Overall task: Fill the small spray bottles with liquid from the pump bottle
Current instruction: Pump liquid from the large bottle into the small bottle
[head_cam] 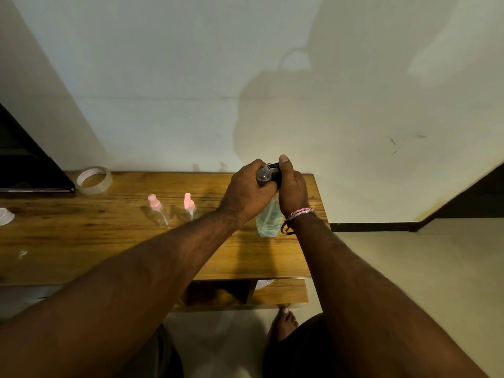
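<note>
The pump bottle [269,219], clear with pale green liquid and a black pump head, stands near the right end of the wooden table [109,236]. My right hand [293,190] grips its black pump head, thumb up. My left hand [249,190] holds a small clear spray bottle [264,173], uncapped, its open neck tilted up against the pump's nozzle. A second small spray bottle [158,210] with a pink spray top stands to the left. Beside it a pink spray cap [188,203] with its dip tube rests on the table.
A roll of clear tape [94,180] lies at the back left by a dark object [30,165]. A white object [5,216] sits at the left edge. The wall rises just behind the table. A lower shelf [278,293] and a bare foot [285,321] show below.
</note>
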`<state>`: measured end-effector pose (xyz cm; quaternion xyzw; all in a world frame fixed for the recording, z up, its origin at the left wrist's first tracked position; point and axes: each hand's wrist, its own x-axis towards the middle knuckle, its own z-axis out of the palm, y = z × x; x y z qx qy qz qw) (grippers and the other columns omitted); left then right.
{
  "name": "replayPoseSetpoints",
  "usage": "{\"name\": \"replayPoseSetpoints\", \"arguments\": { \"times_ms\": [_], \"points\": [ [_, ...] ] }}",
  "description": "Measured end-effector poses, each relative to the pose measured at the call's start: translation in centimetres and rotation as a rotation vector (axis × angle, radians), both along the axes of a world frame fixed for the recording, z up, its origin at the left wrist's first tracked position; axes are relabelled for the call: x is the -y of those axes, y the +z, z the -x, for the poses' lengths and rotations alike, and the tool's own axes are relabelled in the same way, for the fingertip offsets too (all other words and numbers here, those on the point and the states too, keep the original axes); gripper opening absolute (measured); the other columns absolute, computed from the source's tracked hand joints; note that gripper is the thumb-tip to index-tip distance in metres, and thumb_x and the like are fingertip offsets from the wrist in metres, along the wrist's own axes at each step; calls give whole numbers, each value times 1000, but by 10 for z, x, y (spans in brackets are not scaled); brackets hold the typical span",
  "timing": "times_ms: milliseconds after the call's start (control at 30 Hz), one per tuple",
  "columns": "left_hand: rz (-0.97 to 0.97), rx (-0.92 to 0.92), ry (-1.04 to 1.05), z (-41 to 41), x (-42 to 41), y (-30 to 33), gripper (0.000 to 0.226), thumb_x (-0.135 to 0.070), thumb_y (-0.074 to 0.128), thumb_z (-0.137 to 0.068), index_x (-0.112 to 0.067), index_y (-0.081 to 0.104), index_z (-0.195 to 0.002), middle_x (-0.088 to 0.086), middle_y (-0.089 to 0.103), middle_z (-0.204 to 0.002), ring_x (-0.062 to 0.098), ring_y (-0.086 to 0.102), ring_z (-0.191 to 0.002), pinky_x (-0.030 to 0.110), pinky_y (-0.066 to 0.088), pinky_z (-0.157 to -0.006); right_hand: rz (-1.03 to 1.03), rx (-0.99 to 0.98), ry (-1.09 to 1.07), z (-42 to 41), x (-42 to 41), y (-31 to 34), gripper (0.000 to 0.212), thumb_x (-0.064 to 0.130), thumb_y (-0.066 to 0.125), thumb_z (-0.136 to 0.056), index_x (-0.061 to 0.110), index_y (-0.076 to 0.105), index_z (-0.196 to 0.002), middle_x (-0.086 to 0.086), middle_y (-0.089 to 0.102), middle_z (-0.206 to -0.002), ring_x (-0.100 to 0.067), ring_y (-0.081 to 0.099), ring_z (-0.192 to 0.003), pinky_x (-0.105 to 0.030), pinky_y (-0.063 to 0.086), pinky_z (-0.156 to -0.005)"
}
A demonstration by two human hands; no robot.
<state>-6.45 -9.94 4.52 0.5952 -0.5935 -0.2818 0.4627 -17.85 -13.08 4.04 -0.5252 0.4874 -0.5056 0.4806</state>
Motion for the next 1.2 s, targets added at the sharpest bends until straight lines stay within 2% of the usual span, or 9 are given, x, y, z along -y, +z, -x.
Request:
{"name": "replayPoseSetpoints", "arguments": {
  "times_ms": [167,333,567,733,800,933,1033,1100,1200],
  "points": [
    [1,8,2,0,1,0,10,-19,73,-93,-18,66,-100,-1,71,-87,19,68,-81,40,59,-69,12,-5,-6,-1,1,0,50,49,45,-101,20,75,-73,4,74,-70,-4,67,-71,-15,51,-66],
    [-14,21,0,0,2,0,11,-17,72,-91,-18,66,-100,-2,71,-87,18,69,-81,44,61,-72,24,-31,-39,2,4,2,51,32,44,-110,19,70,-69,7,69,-63,-2,62,-63,-15,47,-61],
    [-17,2,5,1,0,0,9,-17,73,-93,-17,66,-98,-2,70,-84,17,67,-77,32,56,-65,22,-4,19,1,2,-2,57,54,43,-98,11,75,-78,-3,75,-76,-12,68,-76,-22,52,-71],
    [-23,-34,15,1,0,1,8,-16,73,-94,-17,65,-96,-3,70,-81,9,62,-71,18,48,-57,26,-28,11,0,2,-4,56,50,43,-106,13,79,-84,-5,78,-81,-10,71,-79,-18,52,-71],
    [-21,-35,16,1,0,1,8,-17,73,-94,-18,65,-96,-3,70,-82,10,64,-72,20,51,-58,28,-31,9,1,3,-5,57,52,44,-104,12,79,-84,-7,78,-82,-12,71,-79,-19,53,-71],
    [-19,0,15,0,0,0,9,-19,73,-94,-17,67,-100,-1,72,-86,17,68,-79,38,59,-68,69,-66,-22,-1,4,-3,55,44,44,-105,9,76,-78,-7,74,-75,-10,66,-71,-17,49,-63],
    [-13,9,11,-3,0,-2,10,-20,73,-94,-16,67,-100,0,72,-87,20,68,-80,44,60,-71,83,-80,-51,-3,5,-1,50,33,45,-107,19,69,-65,0,68,-64,-7,59,-62,-17,45,-57],
    [-10,14,7,-3,0,-2,10,-20,73,-94,-17,66,-100,0,71,-87,20,68,-81,46,59,-71,66,-72,-43,-2,6,-1,51,33,45,-107,17,69,-66,0,67,-65,-7,59,-63,-19,45,-59],
    [-14,15,-9,-1,0,-1,10,-18,73,-93,-17,66,-100,-1,71,-87,18,68,-80,41,59,-70,53,-45,-18,2,5,-4,57,47,44,-101,6,73,-76,-8,72,-73,-11,64,-71,-25,50,-67]
  ]
}}
